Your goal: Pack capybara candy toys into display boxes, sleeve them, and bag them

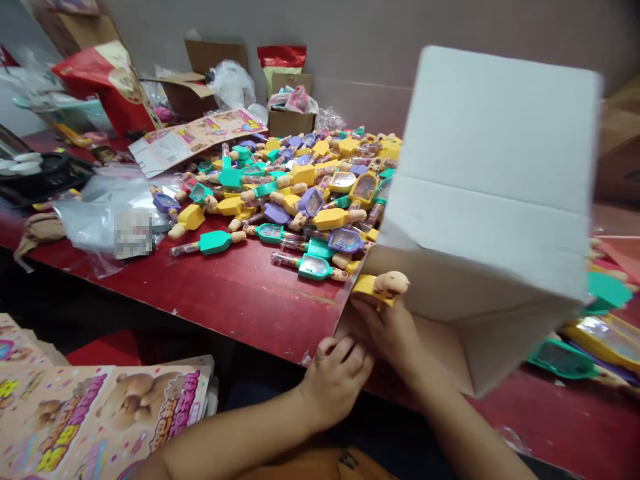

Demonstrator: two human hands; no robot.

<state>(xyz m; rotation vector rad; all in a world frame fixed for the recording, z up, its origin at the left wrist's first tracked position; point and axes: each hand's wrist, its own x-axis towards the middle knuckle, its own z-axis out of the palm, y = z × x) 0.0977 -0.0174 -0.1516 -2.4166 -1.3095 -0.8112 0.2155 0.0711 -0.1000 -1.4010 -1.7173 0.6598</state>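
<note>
White cardboard box point(493, 200), one, tilted up at the near edge of the red tabletop point(240, 293), open side turned away and not visible, so contents impossible to tell; right-hand edge blurred. Held at the lower left corner by both hands. Left hand point(336, 377) curled narrow, fingers pressed to the bottom corner flap of the box, fingertips partly hidden behind it. Right hand point(393, 327) just beside, against the same corner, closed on one yellow toy with a tan bear head point(381, 287); most of that toy's body hidden between the hand and the box wall. Forearms cut off by the lower frame edge.

Left of the box, a pile of paddle-shaped toys point(300, 193) in yellow, teal and purple, too many and too overlapped to count; part of the pile hidden behind the box. Right of the box, a few more toys point(595, 333), blurred and cut by the frame edge, at least three. Further left of the box, clear plastic bags point(115, 213) with one patch blurred out, and one flat printed card point(195, 137) lying beyond the pile. Behind the pile, two open brown cartons point(290, 110), contents hard to make out. Below and left of the box, off the tabletop, a stack of pink printed cards with a bear point(110, 407), number in the stack unclear
</note>
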